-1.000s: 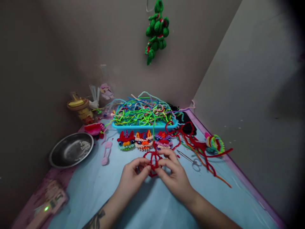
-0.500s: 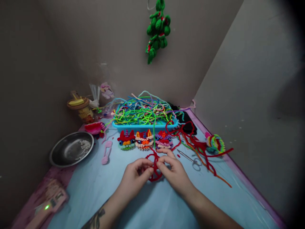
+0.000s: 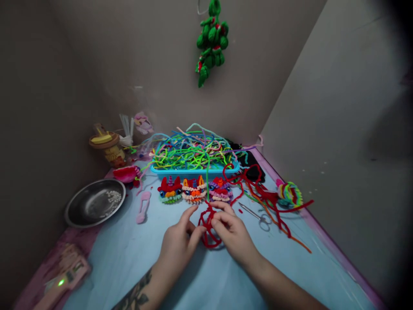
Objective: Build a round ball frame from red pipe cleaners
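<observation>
A looped red pipe-cleaner piece (image 3: pixel 211 246), a ring with strands crossing inside it, is held up over the blue table cover. My right hand (image 3: pixel 235 230) pinches its upper right part between thumb and fingers. At its left edge is my left hand (image 3: pixel 177 241), index finger raised and apart from the thumb. The left thumb tip lies close to the ring; whether it touches I cannot tell. Just beyond my hands stand three colourful animal-head figures: a red-topped one (image 3: pixel 170 189), an orange-and-cream one (image 3: pixel 194 189) and a purple-and-red one (image 3: pixel 220 189).
Behind the figures, a blue tray (image 3: pixel 193 173) overflows with pipe cleaners. Scissors (image 3: pixel 254 214) and loose red pipe cleaners (image 3: pixel 269 196) lie to the right. A metal bowl (image 3: pixel 95 204) of small white pieces, a pink clip-shaped item (image 3: pixel 143 207) and a pink device (image 3: pixel 69 273) are left.
My left fingers have spread and come off the red ring, the index finger lifting upward. My right hand keeps its pinch, and more of the ring's left side shows.
</observation>
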{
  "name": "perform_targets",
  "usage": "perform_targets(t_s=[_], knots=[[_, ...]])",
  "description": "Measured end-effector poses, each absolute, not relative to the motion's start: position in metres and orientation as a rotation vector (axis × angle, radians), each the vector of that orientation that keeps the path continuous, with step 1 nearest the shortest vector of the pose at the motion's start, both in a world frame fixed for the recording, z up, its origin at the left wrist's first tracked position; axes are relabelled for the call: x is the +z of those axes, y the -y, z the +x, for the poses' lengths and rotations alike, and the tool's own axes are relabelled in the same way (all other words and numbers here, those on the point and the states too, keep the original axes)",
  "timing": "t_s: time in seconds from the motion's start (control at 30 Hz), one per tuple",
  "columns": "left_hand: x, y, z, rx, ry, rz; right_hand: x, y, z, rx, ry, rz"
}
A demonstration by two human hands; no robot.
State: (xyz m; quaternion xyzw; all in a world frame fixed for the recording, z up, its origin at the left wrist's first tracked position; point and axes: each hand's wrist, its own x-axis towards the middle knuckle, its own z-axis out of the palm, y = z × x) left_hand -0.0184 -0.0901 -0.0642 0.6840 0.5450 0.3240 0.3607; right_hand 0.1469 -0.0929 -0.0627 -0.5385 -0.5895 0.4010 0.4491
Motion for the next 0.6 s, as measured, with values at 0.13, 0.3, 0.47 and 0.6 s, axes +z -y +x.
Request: perform_targets(t_s=[0.13,0.3,0.47,0.6], knots=[[-0.0613,0.0911,-0.0182,0.835,-1.343,1.714,-0.0632,0.0939,0.1468,0.972,1.453,-1.316],[-0.0586,0.0874,-0.0173,0.961,-1.272,1.556,-0.0679,0.0931,0.1464,0.932,1.449,-1.327],[-0.0573,0.0843,-0.0169,1.034,-1.269,1.467,-0.0712,0.0931,0.1442,0.976,1.442,-1.266],[-0.0568,0.0847,-0.0172,1.056,-1.285,1.453,-0.0721,0.0940,0.1423,0.959,1.421,-1.250]])
